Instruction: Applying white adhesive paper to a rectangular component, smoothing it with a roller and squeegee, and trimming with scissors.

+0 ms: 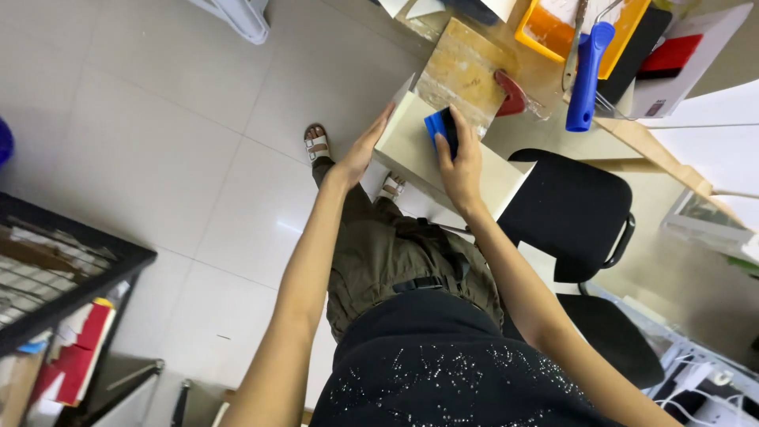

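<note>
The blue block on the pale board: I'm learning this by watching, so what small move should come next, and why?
Probably a short stroke of the blue block along the pale board. The right hand presses it flat near the far end, and the left hand steadies the board's edge.

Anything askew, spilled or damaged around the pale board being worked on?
Nothing spilled or broken. The pale board juts past the table edge, steadied by the left hand while the right hand presses a blue block on it.
</note>
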